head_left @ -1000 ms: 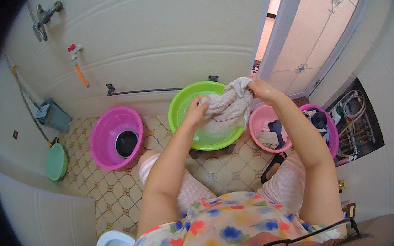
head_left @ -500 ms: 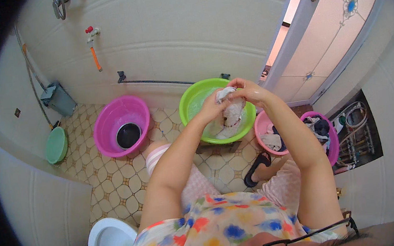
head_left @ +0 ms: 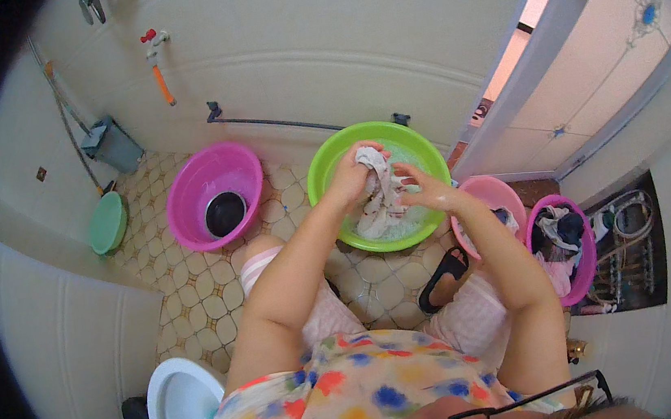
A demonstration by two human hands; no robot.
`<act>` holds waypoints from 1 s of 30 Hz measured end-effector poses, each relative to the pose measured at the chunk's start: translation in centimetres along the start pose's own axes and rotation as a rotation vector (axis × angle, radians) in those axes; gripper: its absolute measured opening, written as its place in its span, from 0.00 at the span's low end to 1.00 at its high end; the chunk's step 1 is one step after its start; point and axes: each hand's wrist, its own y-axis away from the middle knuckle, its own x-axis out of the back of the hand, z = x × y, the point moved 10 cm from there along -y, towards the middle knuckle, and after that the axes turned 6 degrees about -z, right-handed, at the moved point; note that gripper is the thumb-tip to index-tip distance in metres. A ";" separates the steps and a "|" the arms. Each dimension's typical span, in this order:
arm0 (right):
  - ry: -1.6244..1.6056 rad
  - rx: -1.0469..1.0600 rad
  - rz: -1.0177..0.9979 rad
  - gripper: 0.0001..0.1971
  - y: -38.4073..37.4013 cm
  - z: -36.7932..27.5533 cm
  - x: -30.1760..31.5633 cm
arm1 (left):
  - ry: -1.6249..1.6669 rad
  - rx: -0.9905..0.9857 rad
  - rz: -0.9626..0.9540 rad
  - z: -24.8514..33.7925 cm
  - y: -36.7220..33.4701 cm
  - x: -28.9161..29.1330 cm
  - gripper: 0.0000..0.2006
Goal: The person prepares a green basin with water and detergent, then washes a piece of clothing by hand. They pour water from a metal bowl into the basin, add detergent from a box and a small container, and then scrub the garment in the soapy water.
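Note:
A wet white cloth with dark marks hangs down into the bright green basin, its lower end lying in sudsy water. Gripping the top of the cloth is my left hand, held over the basin's left half. My right hand hovers at the basin's right side with its fingers apart, close beside the cloth. Whether its fingertips touch the fabric, I cannot tell.
A magenta basin with a dark round patch inside stands left. On the right are a pink basin and a magenta basin holding clothes. A wall tap, small green basin, toilet and half-open door surround me.
Both hands were together on the bunched cloth. The right hand has let go and moved right, its fingers spreading, while the cloth now hangs longer from the left hand. The view has shifted slightly.

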 end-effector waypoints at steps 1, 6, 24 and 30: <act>0.070 0.103 -0.025 0.21 0.1 -0.9 -0.8 | -0.026 0.016 -0.029 0.3 0.1 -0.7 0.12; 0.129 -0.086 -0.004 0.15 -2.5 6.5 0.2 | -0.037 -0.004 0.055 0.6 -0.5 0.7 0.12; -0.589 -0.065 0.144 0.22 -7.7 3.9 1.3 | 0.074 0.175 0.089 -1.6 -2.4 1.5 0.16; -0.714 -0.467 -0.380 0.34 -5.7 8.7 -5.0 | 0.465 0.190 0.205 -4.4 -4.9 9.0 0.11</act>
